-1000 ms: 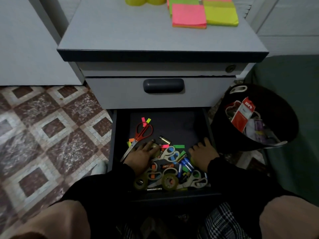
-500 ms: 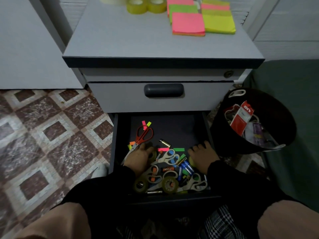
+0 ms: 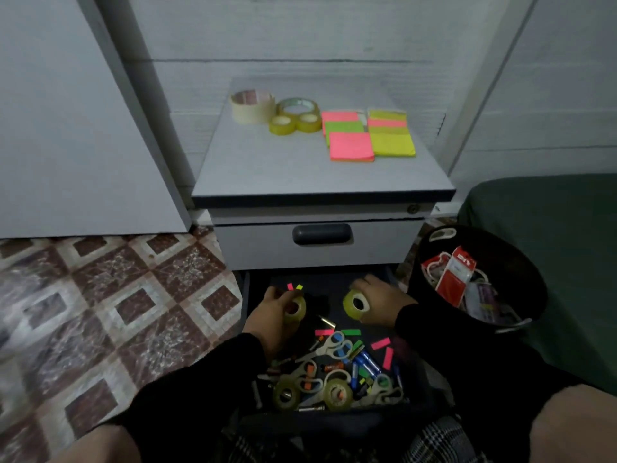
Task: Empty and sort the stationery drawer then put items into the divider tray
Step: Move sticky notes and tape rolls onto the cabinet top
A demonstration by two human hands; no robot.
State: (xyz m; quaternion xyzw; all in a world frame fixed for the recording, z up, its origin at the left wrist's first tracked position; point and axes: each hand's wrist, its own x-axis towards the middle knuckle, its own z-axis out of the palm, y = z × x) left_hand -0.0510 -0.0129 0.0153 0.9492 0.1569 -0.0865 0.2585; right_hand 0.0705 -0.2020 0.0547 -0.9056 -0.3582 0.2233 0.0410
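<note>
Emptying step in progress. Left hand grips a small tape roll, right hand grips another tape roll, both just above the open drawer. Scissors, markers and two more rolls sit in the drawer front. Likely next: lift both to the cabinet top, beside the tape group. Watch the closed drawer front overhead and the bin close on the right. Front half of the top has room. No divider tray in view.

Four tape rolls on the cabinet top, two held, two in the drawer
</note>
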